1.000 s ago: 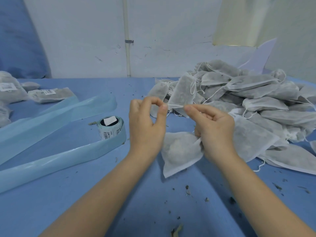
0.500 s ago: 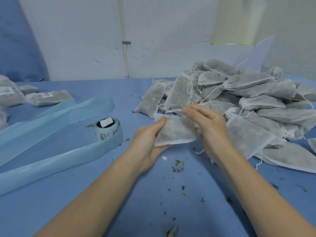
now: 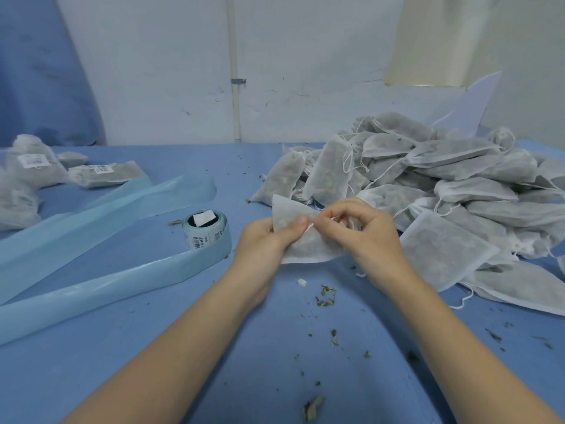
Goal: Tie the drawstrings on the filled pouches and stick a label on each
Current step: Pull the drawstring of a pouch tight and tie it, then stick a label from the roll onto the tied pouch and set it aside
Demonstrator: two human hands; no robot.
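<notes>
Hands, 2: left hand (image 3: 260, 240), right hand (image 3: 363, 231), on 1 pouch (image 3: 305, 246).

Left arm: my bare forearm comes in from the lower left and angles up toward the middle.
Left hand (image 3: 263, 240): fingers curled, thumb on top, gripping the left side of the pouch (image 3: 308, 246) I hold up.
Right arm: my bare forearm comes in from the lower right, wrist bent inward.
Right hand (image 3: 363, 232): fingers curled, thumb and forefinger pinching the drawstring (image 3: 309, 227) at the pouch's top.
Spacing: my thumb tips almost meet.
</notes>
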